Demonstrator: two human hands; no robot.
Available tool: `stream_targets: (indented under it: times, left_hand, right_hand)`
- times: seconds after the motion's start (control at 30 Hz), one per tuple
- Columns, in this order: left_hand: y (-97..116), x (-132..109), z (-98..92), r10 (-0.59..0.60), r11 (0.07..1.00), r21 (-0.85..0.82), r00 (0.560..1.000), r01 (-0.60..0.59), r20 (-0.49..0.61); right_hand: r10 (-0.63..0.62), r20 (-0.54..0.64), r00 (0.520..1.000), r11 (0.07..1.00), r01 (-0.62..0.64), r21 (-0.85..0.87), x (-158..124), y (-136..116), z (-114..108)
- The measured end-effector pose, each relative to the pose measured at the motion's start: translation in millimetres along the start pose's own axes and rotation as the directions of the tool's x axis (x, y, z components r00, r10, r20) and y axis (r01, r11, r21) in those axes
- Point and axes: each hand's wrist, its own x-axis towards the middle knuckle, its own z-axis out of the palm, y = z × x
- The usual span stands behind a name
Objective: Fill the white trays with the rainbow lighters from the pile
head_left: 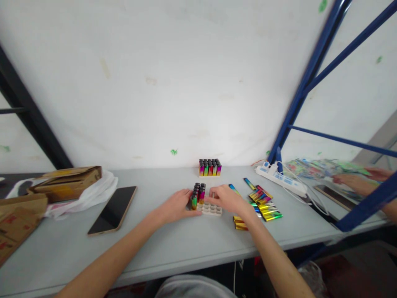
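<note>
Nearest, two bare forearms, angled inward over the front edge of the desk and meeting at a small white tray.

Left hand loosely cupped, fingertips laid against the left side of the standing lighters, closed round nothing that shows. Probably set there as a brace, to keep the light tray from sliding.

Right hand arched over the tray's right half, fingers curled downward. Hard to tell at this size whether pinching a lighter or merely touching the tray.

Standing lighters grouped in the tray's left end, upright, long axis vertical, black caps up and rainbow bodies down in the sockets. Empty round sockets showing along the near and right part of the tray. Tray itself lying with its long side roughly left to right, square to the person.

Loose lighters just right of the right wrist, lying flat, long axes slanting across the desk, fanned side by side. A few gold ones nearer, partly under the forearm. Placed within easy reach of the right hand, by the look of it.

Further back, a full tray of the same upright lighters, near the wall and well apart from the hands.

Off to the left, a dark phone lying face up, then a cardboard box on a white plastic bag. To the right, a white power strip beside a blue frame post, and beyond it another person's hand.
</note>
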Motion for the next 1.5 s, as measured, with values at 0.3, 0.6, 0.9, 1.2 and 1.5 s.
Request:
stream_targets:
  times: [0.3, 0.6, 0.9, 1.2, 1.5]
  left_hand:
    - [-2.4, 0.9, 1.1, -0.004, 1.0, 0.02, 1.0, 0.004, -0.006]
    - [0.6, 1.0, -1.9, -0.008, 1.0, 0.007, 1.0, 0.008, -0.005]
    - [4.8, -0.8, -5.0, -0.001, 1.0, 0.006, 1.0, 0.001, 0.003]
    - [0.9, 1.1, -2.0, 0.025, 0.999, -0.025, 1.0, -0.025, -0.018]
    - [0.5, 0.1, -1.9, 0.03, 0.999, -0.043, 0.999, -0.031, -0.032]
  right_hand:
    - [0.416, -0.175, 0.892, 0.872, -0.446, -0.199, -2.5, 87.3, 1.0]
    - [0.172, -0.233, 0.957, 0.97, -0.123, 0.209, 5.2, 75.3, 0.1]
    - [0.184, -0.285, 0.941, 0.747, 0.054, 0.662, 4.6, 14.0, 0.1]
    - [0.283, -0.479, 0.831, 0.85, 0.015, 0.527, 12.5, -11.7, 9.7]
    - [0.342, -0.494, 0.799, 0.839, -0.023, 0.544, 16.3, -3.7, 14.7]
